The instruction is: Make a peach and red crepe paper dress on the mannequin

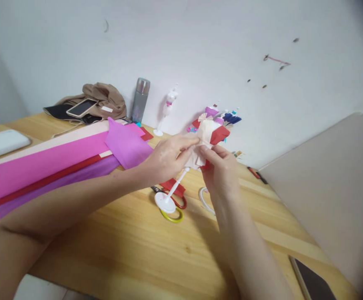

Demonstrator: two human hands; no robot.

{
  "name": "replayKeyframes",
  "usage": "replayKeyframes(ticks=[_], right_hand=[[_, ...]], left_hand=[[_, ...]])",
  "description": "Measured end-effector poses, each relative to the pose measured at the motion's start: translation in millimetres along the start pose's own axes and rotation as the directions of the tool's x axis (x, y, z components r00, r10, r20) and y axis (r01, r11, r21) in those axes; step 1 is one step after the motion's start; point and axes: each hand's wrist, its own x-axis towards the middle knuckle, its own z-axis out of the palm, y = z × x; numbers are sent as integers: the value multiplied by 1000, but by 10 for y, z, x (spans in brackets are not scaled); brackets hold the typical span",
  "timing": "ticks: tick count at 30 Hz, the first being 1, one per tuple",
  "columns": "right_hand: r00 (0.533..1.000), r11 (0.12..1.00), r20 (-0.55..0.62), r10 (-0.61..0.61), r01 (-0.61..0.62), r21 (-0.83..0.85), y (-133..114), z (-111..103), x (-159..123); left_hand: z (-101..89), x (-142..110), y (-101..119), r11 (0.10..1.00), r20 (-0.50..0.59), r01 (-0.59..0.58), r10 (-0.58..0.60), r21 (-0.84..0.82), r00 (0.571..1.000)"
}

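A miniature white mannequin on a stand (175, 183) leans between my hands, its round base over the table. It wears a cream dress (205, 132) of pleated crepe paper or cloth, with a fan-shaped bow at the top and red pieces on the right side. My left hand (168, 157) pinches the dress at its waist from the left. From the right, my right hand (221, 166) grips the skirt folds between thumb and fingers; the fingertips behind are partly hidden. Below the stand lie scissors (172, 216) with red and yellow handles and a red scrap (175, 186).
Pink, purple, red and cream sheets (59, 160) spread across the left. Behind stand a grey bottle (140, 102), another white mannequin (168, 106) and decorated ones (211, 111). A brown cloth bag (104, 98), phone (81, 107), white ring (204, 200) and dark device (312, 279) lie around.
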Motion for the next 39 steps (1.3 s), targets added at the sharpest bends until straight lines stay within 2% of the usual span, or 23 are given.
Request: replayKeyframes(ticks=[2,6,12,15,21,27,32,39], right_hand=[[1000,1000,2,-4,4,12,-12,-1,13],[1000,1000,21,-3,3,11,-6,-12,33],[996,999,73,45,-46,17,35,-9,35],[995,999,96,35,-36,7,49,-11,38],[993,1000,116,20,-20,-3,44,2,41],[994,999,107,32,-28,-43,38,14,17],[997,997,77,4,2,-76,65,-17,29],[1000,997,0,-10,10,-80,52,-28,42]], left_hand=[[-31,43,-52,999,-30,45,-46,-10,999],[-149,149,-133,994,-163,108,-104,18,981],[-270,203,-92,969,28,199,-196,-146,980],[-296,198,-48,952,64,247,-239,-182,969],[-356,217,14,922,110,275,-254,-272,961],[-336,228,-8,833,151,398,-369,-384,917],[-378,227,-17,883,136,358,-331,-305,934],[-398,246,77,959,48,278,-275,-51,960]])
